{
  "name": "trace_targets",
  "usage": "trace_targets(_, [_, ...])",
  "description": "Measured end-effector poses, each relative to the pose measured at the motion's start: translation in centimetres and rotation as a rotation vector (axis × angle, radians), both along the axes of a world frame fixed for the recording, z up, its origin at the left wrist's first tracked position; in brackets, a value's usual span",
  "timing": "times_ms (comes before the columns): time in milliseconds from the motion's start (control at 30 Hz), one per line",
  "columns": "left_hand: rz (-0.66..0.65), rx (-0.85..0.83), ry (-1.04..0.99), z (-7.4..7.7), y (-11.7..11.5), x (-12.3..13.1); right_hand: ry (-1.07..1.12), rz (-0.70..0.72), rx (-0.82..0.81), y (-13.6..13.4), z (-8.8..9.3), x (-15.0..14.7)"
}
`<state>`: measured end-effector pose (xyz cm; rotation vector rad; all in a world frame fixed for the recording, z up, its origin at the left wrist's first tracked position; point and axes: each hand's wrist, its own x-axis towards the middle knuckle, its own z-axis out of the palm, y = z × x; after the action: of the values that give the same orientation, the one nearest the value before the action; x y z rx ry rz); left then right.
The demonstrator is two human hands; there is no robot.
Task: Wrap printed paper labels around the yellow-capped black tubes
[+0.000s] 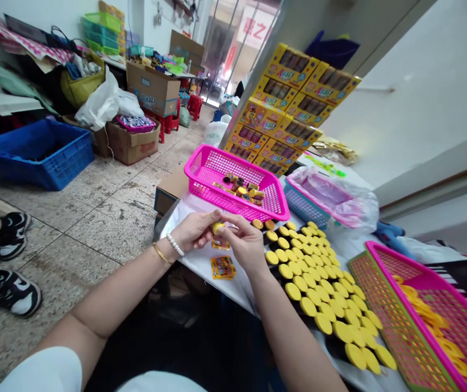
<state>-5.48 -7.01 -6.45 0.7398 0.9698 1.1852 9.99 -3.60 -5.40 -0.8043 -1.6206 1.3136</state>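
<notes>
My left hand and my right hand meet over the near edge of the table, both closed on one small yellow cylinder. Fingers cover much of it. Below them on the white cloth lies a stack of yellow-orange printed labels, with a few more labels just beyond. To the right of my right hand stand rows of black pieces with round yellow tops. Behind my hands is a pink basket holding several small yellow-and-dark cylinders.
At right, a pink basket holds yellow rings. A blue basket lined with plastic sits behind the rows. Yellow printed boxes are stacked at the back. On the floor at left are a blue crate and another person's shoes.
</notes>
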Motion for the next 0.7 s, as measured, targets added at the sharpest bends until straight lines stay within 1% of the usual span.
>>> trace_targets(67, [-0.014, -0.007, -0.046, 0.0, 0.0, -0.1, 0.005, -0.021, 0.075, -0.1, -0.3, -0.2])
trace_targets(133, [-0.028, -0.005, -0.101, 0.0, 0.0, -0.2, 0.012, -0.043, 0.122, 0.3, 0.0, -0.6])
trace_targets(200, [-0.027, 0.003, -0.141, 0.0, 0.0, -0.3, 0.006, -0.109, 0.155, 1.3, 1.1, -0.9])
trace_targets(267, [-0.018, 0.02, -0.144, 0.1, -0.2, -0.3, -0.009, -0.224, 0.18, 2.8, 2.9, -1.1])
trace_targets(300, [-0.013, 0.033, -0.128, 0.1, -0.2, -0.3, -0.011, -0.264, 0.18, 3.6, 3.9, -0.9])
trace_targets(333, [-0.011, 0.048, -0.103, 0.1, -0.3, -0.3, -0.04, -0.273, 0.174, 4.2, 4.7, -0.6])
trace_targets(400, [-0.006, 0.089, -0.037, 0.0, -0.4, -0.2, -0.168, -0.303, 0.192, 4.3, 5.5, 0.4])
trace_targets(433, [0.006, 0.113, 0.004, -0.1, -0.4, -0.2, -0.252, -0.317, 0.24, 3.7, 5.4, 1.1])
trace_targets(467, [0.031, 0.139, 0.05, -0.2, -0.4, -0.1, -0.345, -0.333, 0.311, 2.5, 4.9, 1.7])
trace_targets(500, [0.072, 0.169, 0.105, -0.4, -0.4, -0.1, -0.443, -0.352, 0.402, 1.1, 3.9, 2.4])
trace_targets(533, [0.126, 0.205, 0.172, -0.5, -0.4, 0.0, -0.536, -0.362, 0.498, -0.6, 2.7, 2.9])
trace_targets(567, [0.188, 0.248, 0.249, -0.7, -0.4, 0.1, -0.627, -0.367, 0.555, -2.2, 1.3, 3.4])
trace_targets(633, [0.295, 0.342, 0.423, -0.9, -0.5, 0.4, -0.738, -0.399, 0.583, -4.9, -1.6, 4.1])
trace_targets(700, [0.343, 0.423, 0.58, -0.9, -0.6, 0.8, -0.768, -0.412, 0.573, -6.3, -3.6, 4.3])
